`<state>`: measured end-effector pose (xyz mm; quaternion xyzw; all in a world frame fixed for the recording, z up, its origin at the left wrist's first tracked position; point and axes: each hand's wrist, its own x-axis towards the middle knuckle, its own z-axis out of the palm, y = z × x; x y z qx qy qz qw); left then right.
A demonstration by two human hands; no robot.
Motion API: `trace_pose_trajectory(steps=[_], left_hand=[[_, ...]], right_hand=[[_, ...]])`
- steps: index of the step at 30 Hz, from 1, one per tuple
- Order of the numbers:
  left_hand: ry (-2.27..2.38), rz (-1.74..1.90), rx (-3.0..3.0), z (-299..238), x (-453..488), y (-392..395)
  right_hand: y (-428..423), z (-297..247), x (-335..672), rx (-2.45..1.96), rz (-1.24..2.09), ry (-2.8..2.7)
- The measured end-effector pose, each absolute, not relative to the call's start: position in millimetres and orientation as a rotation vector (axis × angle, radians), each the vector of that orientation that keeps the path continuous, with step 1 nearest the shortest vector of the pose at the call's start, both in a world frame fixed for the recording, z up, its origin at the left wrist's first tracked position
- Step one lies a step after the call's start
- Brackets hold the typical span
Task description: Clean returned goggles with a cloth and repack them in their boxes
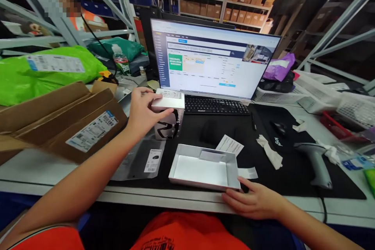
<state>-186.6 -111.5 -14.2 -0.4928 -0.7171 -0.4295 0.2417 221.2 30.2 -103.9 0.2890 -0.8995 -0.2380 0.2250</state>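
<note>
My left hand (143, 111) is around the upper part of an upright box (171, 125), white on top with dark print on its side. My thumb lies across the near face and my other fingers curl over the left side and top, so the box is pinched between them. It is left of the middle of the table (129, 191), by the left end of the keyboard (216, 105); whether its base rests on the black mat (196, 129) or hangs just above it, I can't quite make out.

My right hand (253, 199) is at the front edge of the table, touching the near right corner of an open white tray (202, 170). One digit is at the right wall and the other fingers are bent together by the front wall; I cannot tell whether they grip it. The tray lies flat along the table's front edge, with a printed card (230, 145) behind it and a white slip (247, 173) at its right side.

A clear bag (131, 166) with a label lies left of the tray. Towards the table's left edge is an open cardboard box (70, 125). Towards the front right corner lies a scanner (318, 164), with a crumpled tissue (271, 154) between it and the tray. The screen (216, 58) stands behind the keyboard.
</note>
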Motion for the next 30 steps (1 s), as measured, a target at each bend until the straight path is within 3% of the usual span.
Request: trace_pose_trajectory(steps=[6,9,12,14,18,25,30], left_hand=[[-2.009,-1.281,-1.676,-21.7,-205.4,-111.0],[-2.112,-1.372,-1.694,-25.2,-204.0,-110.1],[-2.135,-1.406,-1.375,-28.1,-187.1,-107.6],[-2.128,-1.391,-1.124,-29.6,-171.9,-102.9],[-2.171,-1.387,-0.944,-30.1,-151.8,-90.2],[-2.262,-1.364,-0.936,-25.6,-149.8,-94.0],[-1.987,-1.221,-1.098,-28.0,-142.2,-119.7]], right_hand=[[27.0,-102.4,220.9,0.705,-0.333,-2.345],[38.1,-101.4,226.1,0.144,-0.138,-2.41],[52.8,-104.9,232.8,-0.545,0.133,-2.604],[59.4,-110.3,236.2,-0.762,0.364,-2.703],[65.6,-115.0,238.0,-0.925,0.759,-2.781],[91.9,-76.4,241.8,-1.019,0.693,-2.31],[84.7,-76.7,222.4,-1.069,0.98,-1.792]])
